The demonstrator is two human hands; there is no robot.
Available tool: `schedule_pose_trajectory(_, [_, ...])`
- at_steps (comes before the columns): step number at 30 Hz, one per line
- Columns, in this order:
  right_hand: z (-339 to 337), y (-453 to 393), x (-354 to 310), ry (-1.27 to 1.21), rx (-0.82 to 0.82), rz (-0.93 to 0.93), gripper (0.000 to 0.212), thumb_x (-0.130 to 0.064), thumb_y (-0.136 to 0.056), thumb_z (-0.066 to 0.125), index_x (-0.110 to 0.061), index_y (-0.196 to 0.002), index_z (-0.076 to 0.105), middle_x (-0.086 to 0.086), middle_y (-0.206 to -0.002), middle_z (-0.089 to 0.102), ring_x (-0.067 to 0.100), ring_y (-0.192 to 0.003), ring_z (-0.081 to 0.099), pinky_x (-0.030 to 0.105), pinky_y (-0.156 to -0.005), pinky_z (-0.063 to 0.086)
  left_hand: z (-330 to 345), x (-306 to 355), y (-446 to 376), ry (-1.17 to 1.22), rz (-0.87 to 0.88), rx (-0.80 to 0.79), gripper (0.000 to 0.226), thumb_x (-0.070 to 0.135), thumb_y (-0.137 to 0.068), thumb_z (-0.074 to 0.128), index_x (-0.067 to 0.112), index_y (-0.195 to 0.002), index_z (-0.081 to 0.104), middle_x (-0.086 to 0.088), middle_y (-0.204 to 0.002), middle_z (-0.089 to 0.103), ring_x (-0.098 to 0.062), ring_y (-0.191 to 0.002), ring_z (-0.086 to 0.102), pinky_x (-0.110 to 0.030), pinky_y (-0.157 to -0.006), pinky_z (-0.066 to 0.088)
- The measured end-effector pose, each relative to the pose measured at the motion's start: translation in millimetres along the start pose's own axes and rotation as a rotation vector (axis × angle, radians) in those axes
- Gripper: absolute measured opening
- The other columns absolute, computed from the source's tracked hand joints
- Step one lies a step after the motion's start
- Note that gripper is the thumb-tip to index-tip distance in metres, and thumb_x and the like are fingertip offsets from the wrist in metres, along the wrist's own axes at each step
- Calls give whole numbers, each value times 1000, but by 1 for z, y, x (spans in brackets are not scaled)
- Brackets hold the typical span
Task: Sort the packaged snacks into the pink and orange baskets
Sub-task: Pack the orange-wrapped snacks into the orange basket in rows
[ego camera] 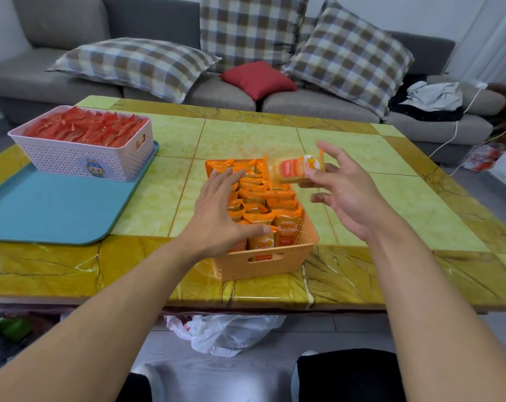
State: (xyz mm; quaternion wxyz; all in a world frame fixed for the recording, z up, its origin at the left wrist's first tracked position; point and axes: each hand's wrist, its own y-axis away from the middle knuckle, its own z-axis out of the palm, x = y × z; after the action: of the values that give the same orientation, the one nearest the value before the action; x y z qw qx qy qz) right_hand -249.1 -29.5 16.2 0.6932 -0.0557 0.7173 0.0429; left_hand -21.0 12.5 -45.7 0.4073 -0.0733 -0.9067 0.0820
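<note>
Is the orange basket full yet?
Nearly full: orange packets crowd the orange basket to its rim, and the right hand holds one more.

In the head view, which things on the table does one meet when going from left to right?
Blue tray → pink basket of red snacks → left hand → orange basket → orange snack pinched by right hand.

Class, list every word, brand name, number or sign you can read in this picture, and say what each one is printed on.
No text can be read for certain.
Held orange snack packet, pinched by the right hand: red label and yellow logo, blurred.
Packets at the front of the orange basket: orange logo and small red label, too small to read.
Pink basket: cartoon animal sticker, no words.
Red packets in it: no legible print.
</note>
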Motion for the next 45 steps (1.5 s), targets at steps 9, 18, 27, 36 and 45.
schedule_pose_trajectory(9, [-12, 6, 4, 401, -221, -26, 27, -11, -90, 74, -28, -110, 68, -3, -99, 72, 9, -80, 64, 22, -61, 43, 1, 2, -4, -217, -39, -72, 120, 68, -59, 83, 39, -157, 20, 7, -168, 9, -17, -155, -8, -49, -124, 6])
schedule_pose_trajectory(18, [13, 3, 8, 1173, -278, -25, 36, -17, -66, 93, -32, -85, 67, -14, -94, 59, 2, -77, 54, 21, -60, 40, 4, 0, -8, -259, -81, -55, 112, 68, -61, 82, 37, -155, 30, 5, -167, 16, -20, -155, -3, -48, -125, 10])
schedule_pose_trajectory(27, [23, 15, -2, 1421, -277, -14, 47, -34, -71, 91, -37, -105, 59, -8, -109, 53, 15, -103, 52, 41, -85, 53, 0, 4, 0, -134, -123, 17, 95, 66, -75, 73, 32, -154, 33, 2, -167, 15, -18, -155, -2, -47, -124, 11])
schedule_pose_trajectory(36, [34, 8, 15, 1415, -219, -19, 36, -18, -74, 86, -31, -77, 52, -6, -94, 55, 15, -86, 50, 30, -55, 32, 2, 7, -7, -480, -157, -173, 122, 72, -62, 79, 41, -158, 11, 2, -169, -8, -25, -154, -18, -53, -125, 4])
schedule_pose_trajectory(45, [30, 12, 15, 1222, -174, -58, 36, -40, -73, 87, -31, -90, 56, -10, -100, 54, 14, -90, 55, 36, -73, 49, 3, 6, -8, -341, -176, -145, 135, 57, -60, 90, 35, -160, 2, 1, -169, -11, -25, -154, -18, -48, -124, 6])
